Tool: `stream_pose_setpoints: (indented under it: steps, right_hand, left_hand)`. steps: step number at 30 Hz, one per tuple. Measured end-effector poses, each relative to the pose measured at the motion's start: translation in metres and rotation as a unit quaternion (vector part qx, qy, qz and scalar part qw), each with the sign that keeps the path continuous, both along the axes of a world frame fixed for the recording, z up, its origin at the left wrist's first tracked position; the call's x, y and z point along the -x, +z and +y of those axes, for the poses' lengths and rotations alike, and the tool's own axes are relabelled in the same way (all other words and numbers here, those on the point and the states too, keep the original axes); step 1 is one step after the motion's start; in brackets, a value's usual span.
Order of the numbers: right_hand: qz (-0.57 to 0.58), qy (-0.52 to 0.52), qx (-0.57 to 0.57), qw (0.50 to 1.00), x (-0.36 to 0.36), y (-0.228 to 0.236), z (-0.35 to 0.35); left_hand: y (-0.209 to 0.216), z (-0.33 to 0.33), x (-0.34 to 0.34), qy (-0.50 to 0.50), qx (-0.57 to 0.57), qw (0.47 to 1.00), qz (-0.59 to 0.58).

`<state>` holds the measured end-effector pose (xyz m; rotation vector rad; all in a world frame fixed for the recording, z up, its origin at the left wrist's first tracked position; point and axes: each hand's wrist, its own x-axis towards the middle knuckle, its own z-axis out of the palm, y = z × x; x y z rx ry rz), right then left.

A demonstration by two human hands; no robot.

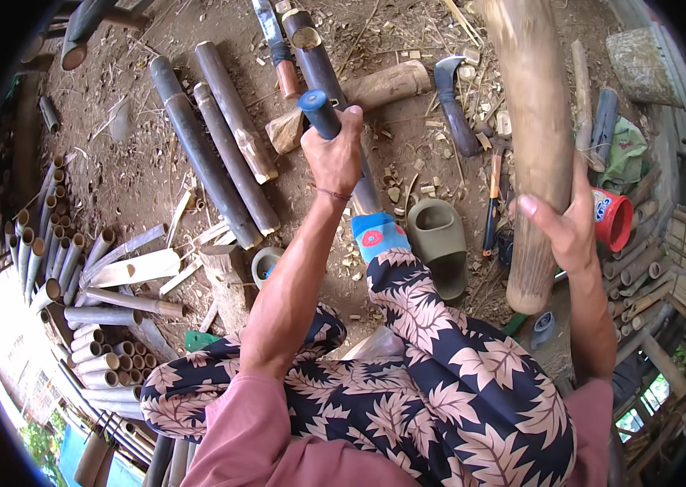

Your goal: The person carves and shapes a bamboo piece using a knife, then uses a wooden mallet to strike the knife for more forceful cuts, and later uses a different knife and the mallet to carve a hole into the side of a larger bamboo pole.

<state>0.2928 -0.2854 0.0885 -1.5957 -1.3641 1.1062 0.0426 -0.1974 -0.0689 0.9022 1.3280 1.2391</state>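
Observation:
My left hand point(333, 160) is closed around a blue-handled chisel point(320, 114), its capped end facing up; the blade is hidden behind the hand. Beneath it runs a dark bamboo pole point(313, 63) with a small cut hole beside the hand. The pole crosses a short log point(392, 85), and its near end meets my foot in a blue sock point(380, 234). In my right hand point(566, 215) is a thick wooden club point(534, 105), raised on the right and slightly blurred. The fingers wrap its narrower lower part.
A knife point(276, 49) lies beyond the pole, a curved blade point(457, 109) and hammer point(495, 187) to its right. Bamboo poles point(205, 154) lie left; cut tubes point(107, 365) are stacked farther left. A sandal point(440, 247) and red bucket point(615, 219) sit right.

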Motion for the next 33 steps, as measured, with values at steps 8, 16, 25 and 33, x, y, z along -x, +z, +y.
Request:
stream_pose_setpoints:
  steps: [8, 16, 25, 33]
  right_hand:
    - [-0.572, 0.334, -0.091, 0.744, 0.029, 0.037, 0.115]
    - [-0.268, 0.055, -0.297, 0.915, 0.048, 0.096, 0.178]
    - [-0.351, 0.126, -0.135, 0.918, 0.044, 0.036, 0.135]
    - [-0.261, 0.099, -0.188, 0.942, 0.006, 0.059, 0.040]
  left_hand:
    - [0.004, 0.015, -0.004, 0.021, 0.015, 0.998, 0.065]
    - [-0.005, 0.027, -0.015, 0.019, 0.027, 0.995, 0.090]
    - [-0.014, 0.031, -0.019, -0.001, 0.032, 0.995, 0.092]
    - [0.020, -0.019, -0.003, -0.037, -0.031, 0.999, 0.005]
